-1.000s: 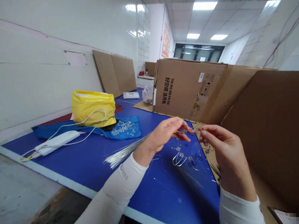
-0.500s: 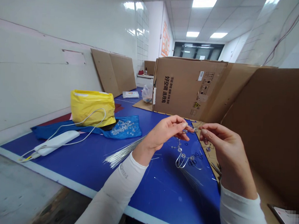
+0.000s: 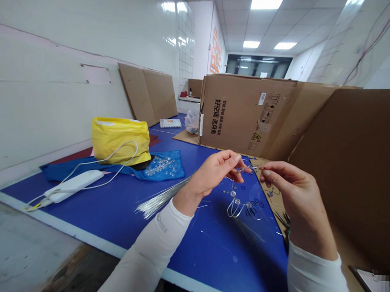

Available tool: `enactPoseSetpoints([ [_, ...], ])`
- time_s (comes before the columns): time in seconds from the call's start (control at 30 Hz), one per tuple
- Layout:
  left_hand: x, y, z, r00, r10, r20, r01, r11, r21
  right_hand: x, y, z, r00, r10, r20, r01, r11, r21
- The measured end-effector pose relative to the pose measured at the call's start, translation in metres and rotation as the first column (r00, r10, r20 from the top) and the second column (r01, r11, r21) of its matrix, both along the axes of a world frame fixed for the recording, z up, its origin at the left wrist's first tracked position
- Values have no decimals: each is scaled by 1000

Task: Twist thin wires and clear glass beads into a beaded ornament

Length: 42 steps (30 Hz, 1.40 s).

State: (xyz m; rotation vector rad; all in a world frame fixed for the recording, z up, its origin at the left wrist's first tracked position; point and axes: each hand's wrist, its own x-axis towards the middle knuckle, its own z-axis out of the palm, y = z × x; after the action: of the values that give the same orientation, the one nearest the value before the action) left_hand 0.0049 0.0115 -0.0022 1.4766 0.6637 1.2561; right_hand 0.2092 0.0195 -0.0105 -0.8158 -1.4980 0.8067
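Note:
My left hand (image 3: 217,170) and my right hand (image 3: 287,181) are raised above the blue table, their fingertips pinching a thin wire with small transparent beads (image 3: 241,170) between them. Below the pinch hangs a wire piece with bent loops and beads (image 3: 235,208). A sheaf of thin silver wires (image 3: 161,201) lies under my left wrist, and small dark rings (image 3: 254,208) lie on the table under the hanging piece. A small metal hand tool (image 3: 284,222) sits just below my right hand, partly hidden by it.
A blue cloth (image 3: 167,166) holds a heap of transparent beads. Beside it stand a yellow bag (image 3: 120,141) and a white power bank (image 3: 73,185) with a cable. Cardboard boxes (image 3: 242,116) and sheets wall the table's far and right sides.
My hands have risen slightly and come a little closer together. The hanging wire piece has shifted with them, and the camera view has tilted slightly.

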Motion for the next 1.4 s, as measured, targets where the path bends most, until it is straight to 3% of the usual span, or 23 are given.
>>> enactPoseSetpoints([
  [0.7,-4,1,1,1000,-3,-3,3,999,-52,0,-1,1,997,39,70,-40,999,15],
  [1.4,-2,1,0,999,32,-5,-32,999,27,0,-3,2,997,25,73,-26,1000,13],
])
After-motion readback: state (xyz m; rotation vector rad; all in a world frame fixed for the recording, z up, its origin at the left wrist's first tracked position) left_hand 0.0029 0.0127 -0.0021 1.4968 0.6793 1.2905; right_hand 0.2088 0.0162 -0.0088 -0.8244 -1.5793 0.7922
